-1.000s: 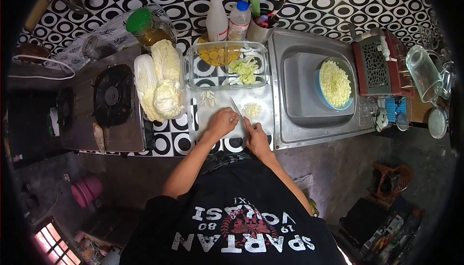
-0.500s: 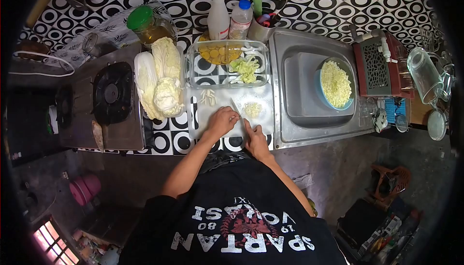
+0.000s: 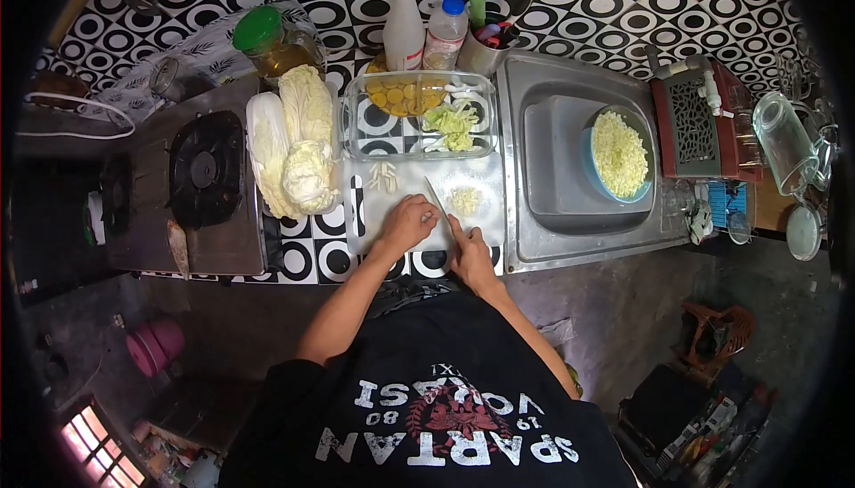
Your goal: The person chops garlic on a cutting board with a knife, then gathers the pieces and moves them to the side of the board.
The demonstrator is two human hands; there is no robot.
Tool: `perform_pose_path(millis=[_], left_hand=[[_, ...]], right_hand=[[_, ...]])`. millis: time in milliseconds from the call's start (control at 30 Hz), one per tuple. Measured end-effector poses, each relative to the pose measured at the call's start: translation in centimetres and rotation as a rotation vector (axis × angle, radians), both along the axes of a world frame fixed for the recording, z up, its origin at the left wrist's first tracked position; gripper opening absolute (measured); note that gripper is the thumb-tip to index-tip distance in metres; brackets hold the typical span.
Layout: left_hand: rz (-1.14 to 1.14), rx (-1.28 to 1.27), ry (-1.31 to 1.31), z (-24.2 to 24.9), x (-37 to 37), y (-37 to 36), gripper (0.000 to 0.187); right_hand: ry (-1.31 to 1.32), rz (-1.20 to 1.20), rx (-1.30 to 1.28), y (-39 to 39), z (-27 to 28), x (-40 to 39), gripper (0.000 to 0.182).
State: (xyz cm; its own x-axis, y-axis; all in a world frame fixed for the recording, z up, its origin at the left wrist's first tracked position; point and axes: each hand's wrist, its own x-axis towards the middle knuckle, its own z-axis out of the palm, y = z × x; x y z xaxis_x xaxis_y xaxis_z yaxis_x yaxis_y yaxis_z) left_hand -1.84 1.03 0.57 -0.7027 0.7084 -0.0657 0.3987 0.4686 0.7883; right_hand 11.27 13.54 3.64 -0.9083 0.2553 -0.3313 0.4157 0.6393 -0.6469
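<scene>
My right hand (image 3: 473, 255) is closed round the handle of a knife (image 3: 433, 191), whose blade points up and left over a whitish cutting board (image 3: 378, 212). Just left of the blade, my left hand (image 3: 411, 223) has its fingers curled down on the board; what they press is hidden. Right of the knife lies a small heap of finely chopped pale pieces (image 3: 465, 199), which look like cabbage. Several pale strips (image 3: 384, 176) rest at the board's upper left. Behind the board, a divided glass dish (image 3: 349, 132) holds green-yellow leaf pieces (image 3: 452, 125) in its right side.
Napa cabbages (image 3: 303, 145) sit on the left beside a stove (image 3: 214, 176). To the right, a bowl of chopped cabbage (image 3: 619, 154) stands in the sink (image 3: 543, 239). A white bottle (image 3: 403, 29), a blue-capped bottle (image 3: 445, 38) and a utensil cup (image 3: 481, 59) stand behind the dish.
Hardly anything differs. Both hands and the knife stay in almost the same place, with only a very slight shift of the left fingers.
</scene>
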Motion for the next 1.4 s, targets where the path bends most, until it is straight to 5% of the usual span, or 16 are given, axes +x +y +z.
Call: perform_pose_path(millis=[1400], left_hand=[[0.09, 0.017, 0.0, 0.2, 0.7, 0.4, 0.008]], right_hand=[[0.017, 0.009, -0.041, -0.6, 0.4, -1.8, 0.081]])
